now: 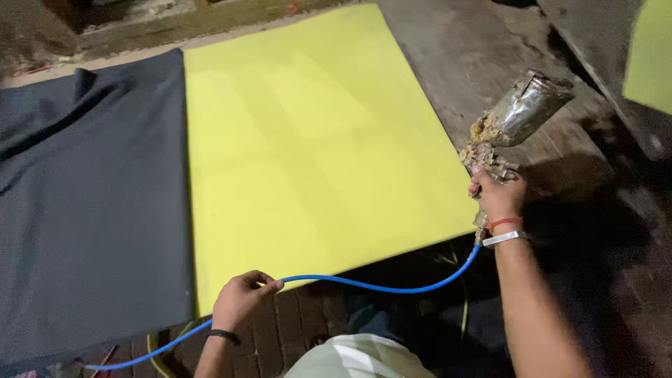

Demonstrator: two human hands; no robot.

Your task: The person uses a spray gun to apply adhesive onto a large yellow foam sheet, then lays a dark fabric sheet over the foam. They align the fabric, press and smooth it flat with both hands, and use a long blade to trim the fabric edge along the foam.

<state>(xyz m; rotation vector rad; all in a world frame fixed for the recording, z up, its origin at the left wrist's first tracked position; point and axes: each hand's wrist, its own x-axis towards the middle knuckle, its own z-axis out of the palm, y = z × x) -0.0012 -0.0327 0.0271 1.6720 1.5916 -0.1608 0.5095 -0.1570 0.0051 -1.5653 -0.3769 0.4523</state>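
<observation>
Nearest the lens, at lower centre, the left hand (240,299) pinches the blue air hose (378,285), fingers clenched round it, wrist bent back to lift the line off the ground; the hose runs right to the spray gun (505,133), gripped tight by the right hand (498,198), forearm stretched up the right of the frame, metal cup tilted toward upper right; the yellow sheet (308,140), at centre beside a dark cloth (84,196), looks evenly coloured; whether wet coating lies on it I cannot tell.
</observation>
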